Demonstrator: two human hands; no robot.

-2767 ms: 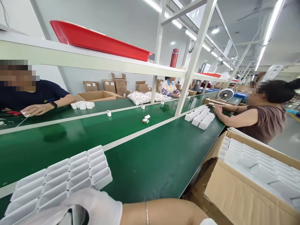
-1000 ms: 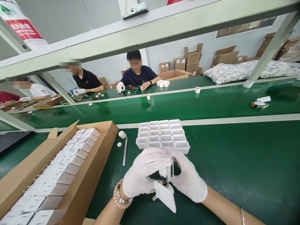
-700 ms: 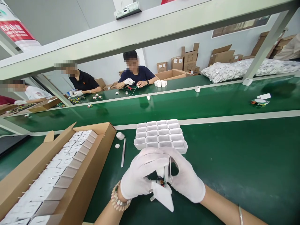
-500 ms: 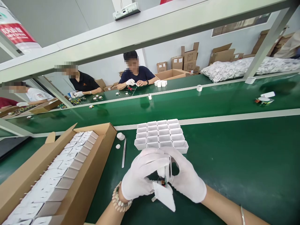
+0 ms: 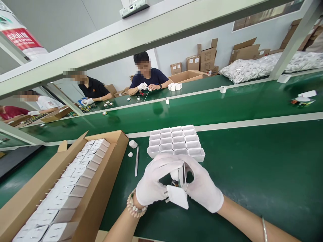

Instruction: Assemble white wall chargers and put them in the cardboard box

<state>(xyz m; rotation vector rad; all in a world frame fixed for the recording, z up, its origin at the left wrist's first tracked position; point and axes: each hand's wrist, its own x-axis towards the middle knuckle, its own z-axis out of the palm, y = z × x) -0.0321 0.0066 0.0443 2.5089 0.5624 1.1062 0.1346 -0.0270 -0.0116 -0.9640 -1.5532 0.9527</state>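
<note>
Gloved hands meet over the green bench (image 5: 252, 174), nearest to us. Our left hand (image 5: 155, 183) curls its fingers from above onto a small white charger housing (image 5: 177, 196), whose metal prongs jut out toward the left wrist. Our right hand (image 5: 203, 188) closes on the same housing from the other side, thumb and forefinger pinching a thin upright part at its top; a dark circuit piece shows between the two hands. Just beyond the fingertips lies a block of empty white shells (image 5: 176, 142), set in rows. To its left we see tweezers (image 5: 136, 161) and two small white caps (image 5: 133, 144), then an open cardboard box (image 5: 106, 174) packed with white housings. Farther off, across the conveyor belt (image 5: 202, 107), seated co-workers (image 5: 148, 75) handle small parts.
</note>
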